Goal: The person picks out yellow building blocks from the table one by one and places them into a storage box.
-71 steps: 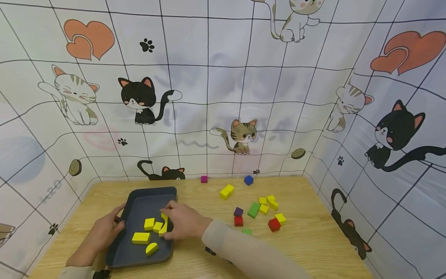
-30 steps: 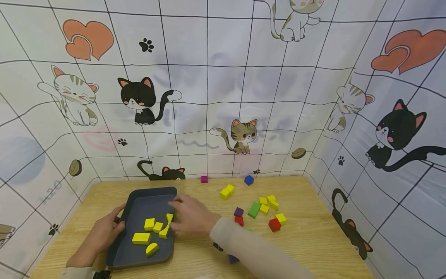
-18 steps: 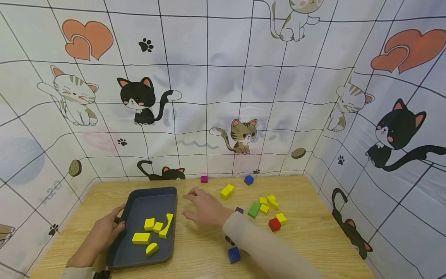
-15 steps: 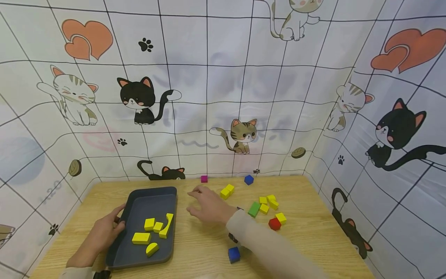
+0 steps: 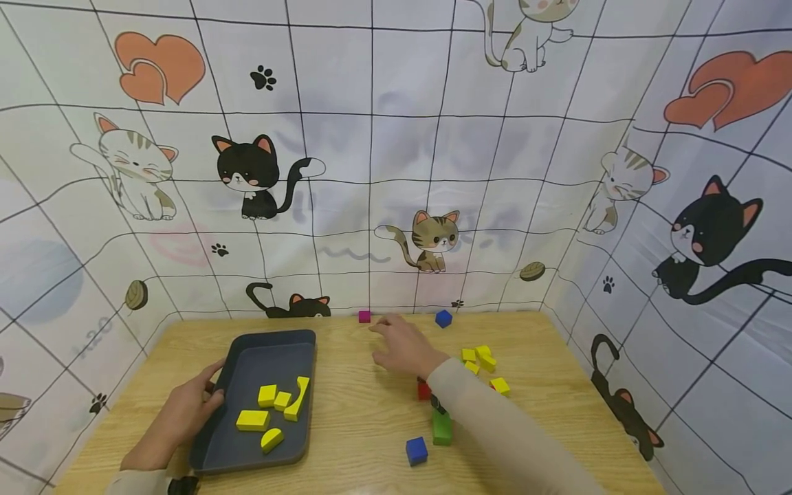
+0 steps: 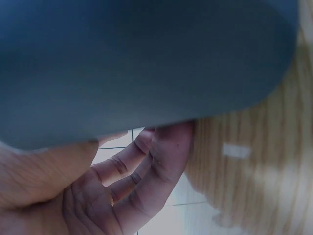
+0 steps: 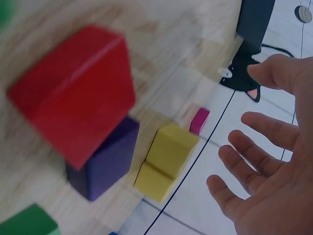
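Leftmost, left hand (image 5: 176, 419) gripped rim of dark grey plastic tray (image 5: 275, 340) on wooden table (image 5: 346, 419); five yellow wooden blocks (image 5: 272, 409) already lay inside. Right hand (image 5: 405, 347), fingers spread and holding nothing, hovered above two-cube yellow wooden block (image 7: 164, 161) (hidden under it in head view). Several small yellow blocks (image 5: 482, 361) remained outside, farther right.

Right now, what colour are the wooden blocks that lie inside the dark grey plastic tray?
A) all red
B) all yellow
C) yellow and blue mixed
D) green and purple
B: in the head view the dark grey plastic tray holds only yellow wooden blocks, while the red, green and blue blocks lie outside it on the wooden table.
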{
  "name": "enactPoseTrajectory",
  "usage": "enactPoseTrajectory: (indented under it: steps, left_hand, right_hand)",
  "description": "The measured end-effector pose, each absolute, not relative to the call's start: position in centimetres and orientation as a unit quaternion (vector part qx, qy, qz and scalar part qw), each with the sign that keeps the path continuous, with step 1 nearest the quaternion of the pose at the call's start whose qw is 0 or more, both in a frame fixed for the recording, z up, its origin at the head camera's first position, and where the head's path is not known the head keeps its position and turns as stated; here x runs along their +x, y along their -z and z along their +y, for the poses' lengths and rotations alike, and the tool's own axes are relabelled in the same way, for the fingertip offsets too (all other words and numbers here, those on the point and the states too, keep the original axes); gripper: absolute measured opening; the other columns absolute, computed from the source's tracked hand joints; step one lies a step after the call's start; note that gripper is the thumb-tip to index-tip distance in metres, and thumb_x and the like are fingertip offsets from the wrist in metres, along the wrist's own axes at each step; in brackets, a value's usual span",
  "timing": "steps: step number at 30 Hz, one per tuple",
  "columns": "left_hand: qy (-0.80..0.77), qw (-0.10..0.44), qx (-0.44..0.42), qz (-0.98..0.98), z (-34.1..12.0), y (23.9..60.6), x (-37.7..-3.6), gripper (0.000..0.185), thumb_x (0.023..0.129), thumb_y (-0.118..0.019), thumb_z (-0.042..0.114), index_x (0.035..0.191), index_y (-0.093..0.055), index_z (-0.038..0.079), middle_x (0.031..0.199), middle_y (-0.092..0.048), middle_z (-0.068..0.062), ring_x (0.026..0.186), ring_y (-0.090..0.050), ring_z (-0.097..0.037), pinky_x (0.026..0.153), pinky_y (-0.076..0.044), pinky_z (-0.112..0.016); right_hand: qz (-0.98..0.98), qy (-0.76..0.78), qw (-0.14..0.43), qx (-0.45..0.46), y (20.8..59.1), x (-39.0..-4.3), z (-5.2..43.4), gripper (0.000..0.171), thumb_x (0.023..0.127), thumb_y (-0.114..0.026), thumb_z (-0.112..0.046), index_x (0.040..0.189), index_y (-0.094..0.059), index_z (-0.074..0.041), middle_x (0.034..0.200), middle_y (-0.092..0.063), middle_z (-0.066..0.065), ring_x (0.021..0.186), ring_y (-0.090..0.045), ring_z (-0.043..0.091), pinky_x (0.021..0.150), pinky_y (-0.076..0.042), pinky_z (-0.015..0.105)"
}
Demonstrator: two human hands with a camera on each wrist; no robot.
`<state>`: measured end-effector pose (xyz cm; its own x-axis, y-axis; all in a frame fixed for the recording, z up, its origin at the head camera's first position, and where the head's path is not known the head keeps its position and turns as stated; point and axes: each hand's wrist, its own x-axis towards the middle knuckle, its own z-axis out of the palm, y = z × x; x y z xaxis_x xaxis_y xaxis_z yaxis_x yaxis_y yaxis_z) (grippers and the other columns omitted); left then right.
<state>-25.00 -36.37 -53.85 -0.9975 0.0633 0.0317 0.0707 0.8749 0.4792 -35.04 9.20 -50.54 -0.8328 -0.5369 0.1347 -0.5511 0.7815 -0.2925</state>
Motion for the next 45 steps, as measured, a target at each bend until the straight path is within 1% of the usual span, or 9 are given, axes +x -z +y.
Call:
enactPoseTrajectory:
  steps: [6,12,18,24,28,32,35,40,45]
  left_hand:
    - [0.25,0.005,-0.03,-0.968,-36.4,53.7,-24.7,0.072,0.108,-0.068,0.008,0.171,-0.04,-0.012,0.113,-0.079,-0.028,0.083,-0.067,-0.022,0.072,-0.056,-0.039]
    - [0.244,0.01,-0.026,-0.969,-36.4,53.6,-24.6,0.072,0.107,-0.069,0.008,0.17,-0.041,-0.013,0.112,-0.08,-0.028,0.083,-0.067,-0.023,0.072,-0.056,-0.038]
    - [0.243,0.013,-0.024,-0.97,-36.6,53.6,-24.4,0.072,0.108,-0.07,0.008,0.17,-0.041,-0.013,0.112,-0.08,-0.026,0.082,-0.065,-0.021,0.071,-0.054,-0.037]
    - [0.245,0.018,-0.02,-0.969,-36.5,53.5,-24.5,0.071,0.107,-0.069,0.009,0.17,-0.042,-0.012,0.111,-0.08,-0.025,0.082,-0.065,-0.021,0.07,-0.054,-0.035]
    - [0.247,0.017,-0.019,-0.969,-36.4,53.4,-24.6,0.071,0.107,-0.069,0.009,0.17,-0.043,-0.011,0.111,-0.08,-0.025,0.083,-0.066,-0.022,0.071,-0.055,-0.037]
    - [0.247,0.014,-0.021,-0.969,-36.4,53.5,-24.8,0.071,0.107,-0.069,0.009,0.17,-0.043,-0.011,0.11,-0.08,-0.024,0.083,-0.067,-0.023,0.072,-0.057,-0.038]
    - [0.247,0.02,-0.028,-0.969,-36.4,53.5,-24.9,0.07,0.107,-0.07,0.008,0.169,-0.044,-0.012,0.107,-0.08,-0.022,0.083,-0.066,-0.022,0.073,-0.057,-0.039]
    - [0.249,0.024,-0.032,-0.968,-36.3,53.4,-25.0,0.07,0.106,-0.07,0.007,0.168,-0.044,-0.013,0.108,-0.08,-0.023,0.084,-0.067,-0.023,0.074,-0.058,-0.041]
    - [0.254,0.017,-0.027,-0.967,-36.0,53.5,-25.0,0.071,0.106,-0.07,0.007,0.168,-0.044,-0.013,0.109,-0.08,-0.026,0.084,-0.068,-0.024,0.074,-0.058,-0.04]
  right_hand:
    - [-0.945,-0.175,0.004,0.275,50.2,-35.7,10.5,0.057,0.104,-0.082,-0.022,0.158,-0.072,-0.007,0.16,-0.064,0.016,0.147,-0.064,0.038,0.122,-0.058,0.057]
    - [-0.952,-0.17,-0.017,0.255,50.7,-36.8,11.6,0.058,0.102,-0.086,-0.021,0.157,-0.073,-0.009,0.164,-0.063,0.014,0.15,-0.064,0.038,0.125,-0.056,0.058]
    - [-0.952,-0.183,-0.037,0.244,51.1,-37.5,12.7,0.058,0.096,-0.083,-0.006,0.153,-0.075,-0.006,0.161,-0.066,0.015,0.147,-0.064,0.038,0.126,-0.056,0.054]
    - [-0.954,-0.196,-0.057,0.218,51.2,-37.6,13.4,0.054,0.101,-0.081,-0.002,0.154,-0.074,-0.006,0.159,-0.068,0.013,0.149,-0.065,0.034,0.129,-0.054,0.051]
    - [-0.955,-0.223,-0.076,0.179,51.2,-37.5,13.8,0.058,0.103,-0.077,0.003,0.159,-0.07,-0.008,0.164,-0.066,0.014,0.156,-0.06,0.037,0.134,-0.048,0.056]
    - [-0.952,-0.243,-0.072,0.175,51.2,-37.3,14.4,0.061,0.097,-0.07,0.012,0.156,-0.071,-0.003,0.163,-0.068,0.017,0.159,-0.058,0.041,0.135,-0.045,0.061]
    - [-0.952,-0.233,-0.054,0.191,51.4,-37.6,15.0,0.057,0.095,-0.068,0.015,0.15,-0.074,0.001,0.157,-0.073,0.019,0.154,-0.062,0.042,0.132,-0.049,0.06]
    - [-0.953,-0.224,-0.046,0.2,51.7,-38.3,16.0,0.055,0.093,-0.07,0.014,0.146,-0.077,0.002,0.151,-0.075,0.02,0.144,-0.068,0.039,0.125,-0.055,0.057]
    - [-0.955,-0.218,-0.051,0.196,51.9,-38.5,16.8,0.054,0.095,-0.072,0.011,0.148,-0.076,0.001,0.152,-0.074,0.021,0.147,-0.067,0.043,0.127,-0.054,0.06]
